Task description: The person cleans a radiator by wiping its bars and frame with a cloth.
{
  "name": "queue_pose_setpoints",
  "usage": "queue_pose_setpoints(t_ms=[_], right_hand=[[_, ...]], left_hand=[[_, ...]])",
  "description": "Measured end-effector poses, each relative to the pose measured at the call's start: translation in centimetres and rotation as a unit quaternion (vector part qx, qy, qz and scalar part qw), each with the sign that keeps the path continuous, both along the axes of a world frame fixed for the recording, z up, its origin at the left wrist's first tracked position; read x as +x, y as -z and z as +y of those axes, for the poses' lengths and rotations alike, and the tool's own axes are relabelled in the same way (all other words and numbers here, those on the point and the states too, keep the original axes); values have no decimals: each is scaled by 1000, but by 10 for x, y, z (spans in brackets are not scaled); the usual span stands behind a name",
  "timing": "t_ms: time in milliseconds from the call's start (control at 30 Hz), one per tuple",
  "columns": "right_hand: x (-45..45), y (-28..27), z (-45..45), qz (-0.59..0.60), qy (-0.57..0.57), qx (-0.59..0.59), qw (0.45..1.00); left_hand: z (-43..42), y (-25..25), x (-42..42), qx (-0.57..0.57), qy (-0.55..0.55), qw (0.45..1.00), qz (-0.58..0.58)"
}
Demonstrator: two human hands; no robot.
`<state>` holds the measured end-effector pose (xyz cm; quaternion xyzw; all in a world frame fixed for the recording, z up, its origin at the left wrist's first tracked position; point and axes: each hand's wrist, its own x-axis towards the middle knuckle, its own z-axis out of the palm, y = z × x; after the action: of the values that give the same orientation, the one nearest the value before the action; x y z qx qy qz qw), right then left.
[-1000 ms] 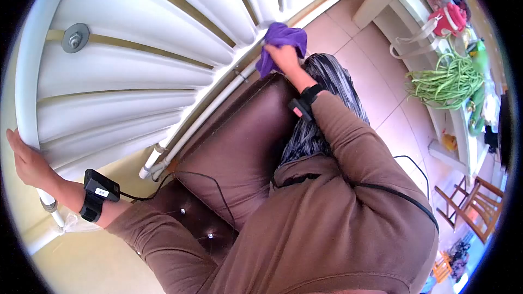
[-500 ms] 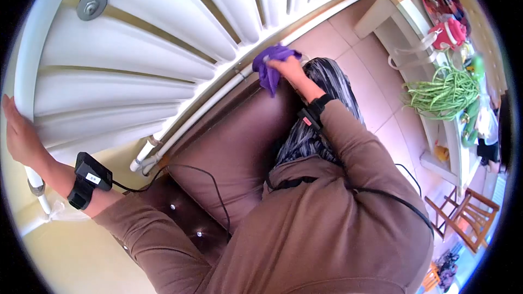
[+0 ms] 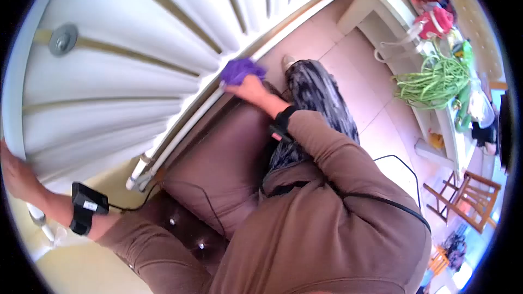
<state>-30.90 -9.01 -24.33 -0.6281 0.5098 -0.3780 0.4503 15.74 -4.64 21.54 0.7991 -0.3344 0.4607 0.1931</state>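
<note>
A bunched purple cloth (image 3: 239, 69) is in my right hand (image 3: 251, 90), whose fingers are closed round it. The cloth is at the lower edge of the white radiator (image 3: 103, 87), by the white pipe (image 3: 182, 125) that runs beneath. Whether it presses on the radiator or the pipe I cannot tell. My left hand (image 3: 15, 173) is at the far left, by the radiator's end. Its fingers are cut off by the dark rim of the view.
Below the radiator is a brown padded seat (image 3: 218, 136). Green beans (image 3: 433, 81) and a pink bag (image 3: 436, 22) lie on a white table (image 3: 381, 8) to the right. Wooden chairs (image 3: 476, 201) stand farther off. A black cable (image 3: 207, 198) hangs from my left wrist device.
My right hand has moved left and slightly down with the purple cloth, along the radiator's lower edge. My left hand has shifted down and further out of view. The whole view has shifted slightly.
</note>
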Motion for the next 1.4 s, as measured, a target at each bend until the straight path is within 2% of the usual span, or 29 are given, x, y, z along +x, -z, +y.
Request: queue_pose_setpoints(t_ms=[33, 67, 100, 133, 167, 200, 233, 300, 367, 433, 500, 533, 567, 600, 667, 700, 767, 833, 900, 933, 1000, 1100, 1167, 1233, 1267, 1300, 1400], right_hand=[[4, 6, 4, 60, -24, -16, 998], [12, 22, 8, 36, 11, 60, 997], [14, 27, 8, -42, 53, 48, 997], [7, 14, 9, -62, 80, 70, 992], [6, 14, 8, -74, 123, 94, 985], [2, 25, 3, -38, 133, 103, 985], [-3, 34, -2, -3, 142, 114, 983], [-20, 31, -11, 44, 153, 118, 980], [-42, 16, -21, 91, 166, 122, 974], [-69, -36, -28, 97, 170, 80, 977], [-95, -71, -41, 118, 172, 63, 976], [-110, -82, -53, 229, 96, -21, 968], [-128, -95, -62, 338, 20, -98, 936], [-137, -106, -67, 396, -6, -110, 911], [-156, -119, -76, 466, 6, -183, 866], [-169, -115, -86, 487, 19, -210, 848], [-199, -130, -96, 465, 47, -232, 853], [-229, -133, -105, 491, 91, -237, 833], [-252, -131, -111, 558, 64, -139, 816], [-267, -120, -116, 558, 66, -140, 816], [-294, -103, -116, 618, -40, -101, 778], [-313, -145, -103, 587, -10, -82, 805], [-331, -143, -96, 387, 116, -187, 895], [-356, -128, -91, 273, 219, -111, 930], [-360, -132, -81, 298, 249, -90, 917], [-365, -138, -76, 298, 254, -91, 916], [-378, -169, -63, 169, 250, -161, 940]], left_hand=[[6, -6, 41, -7, 16, 1000, 8], [8, -9, 56, 109, 44, 987, -109], [0, -5, 59, 217, 70, 947, -225], [-7, 0, 37, 205, 84, 950, -219], [-4, 4, -1, 172, 170, 957, -162], [0, 8, -32, 137, 254, 952, -106], [2, 12, -51, 128, 261, 951, -102], [5, 20, -81, 69, 251, 965, 35], [5, 20, -90, 86, 233, 968, 44], [-2, 27, -65, 71, 273, 959, -3], [-6, 26, -29, 87, 282, 955, 20], [-5, 30, 3, 136, 306, 937, -100], [-2, 29, -3, 134, 304, 940, -78], [3, 30, -19, 128, 294, 945, -65], [4, 30, -34, 122, 285, 949, -52], [4, 30, -39, 125, 285, 949, -50], [1, 29, -43, 126, 286, 949, -45], [1, 30, -42, 123, 282, 951, -39], [3, 28, -39, 124, 280, 951, -36], [2, 28, -40, 125, 281, 951, -33], [-1, 29, -38, 131, 283, 950, -30], [0, 27, -30, 139, 289, 947, -21], [-3, 26, -20, 149, 302, 942, -8], [-2, 21, -24, 151, 309, 939, 17], [-4, 20, -36, 155, 319, 935, 27], [-3, 18, -66, 146, 238, 960, 23], [-6, 25, -49, 145, 279, 949, -4]])
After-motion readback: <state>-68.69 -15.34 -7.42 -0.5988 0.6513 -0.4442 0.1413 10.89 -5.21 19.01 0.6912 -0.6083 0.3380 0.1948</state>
